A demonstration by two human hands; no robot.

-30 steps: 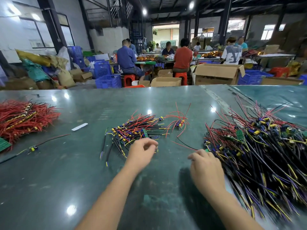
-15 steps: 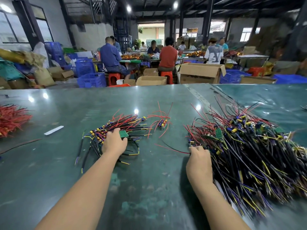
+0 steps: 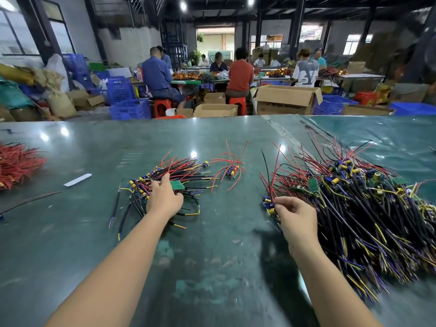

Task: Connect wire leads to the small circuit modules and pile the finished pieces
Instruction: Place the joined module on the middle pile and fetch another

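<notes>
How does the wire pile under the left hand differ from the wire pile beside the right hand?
The left pile is small and flat; the right pile is far larger and higher. The left hand rests on the left pile; the right hand only pinches a module at the right pile's near edge. Both hold modules with red, black and yellow leads on the green table.

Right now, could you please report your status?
Left hand gripping small pile. Right hand pinching module at big pile's edge. Nothing in the way.
</notes>
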